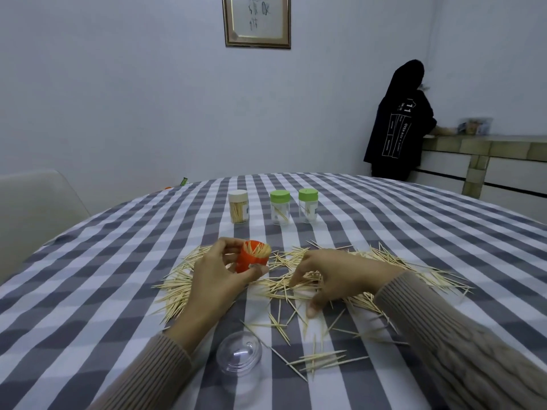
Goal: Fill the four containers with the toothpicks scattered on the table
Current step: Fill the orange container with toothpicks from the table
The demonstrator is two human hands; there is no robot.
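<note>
Left hand [213,279]: we grip the orange container [253,259], tilted toward the pile to ease loading.
Right hand [334,276]: fingers curled down, raking toothpicks [296,287] at mid-table; whether any are pinched, we cannot tell.
Capped jars [279,208]: toward the far edge.

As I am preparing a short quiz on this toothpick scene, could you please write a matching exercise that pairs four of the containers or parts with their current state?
Things:
1. orange round plastic container
2. white-lidded clear jar
3. left green-lidded clear jar
4. clear plastic dome cover

States:
A. lies near the table's front edge, holding no toothpicks
B. closed, packed with toothpicks
C. gripped in the left hand, open-topped, toothpicks sticking out
D. closed, holds only a few toothpicks

Pairs: 1-C, 2-B, 3-D, 4-A
</note>
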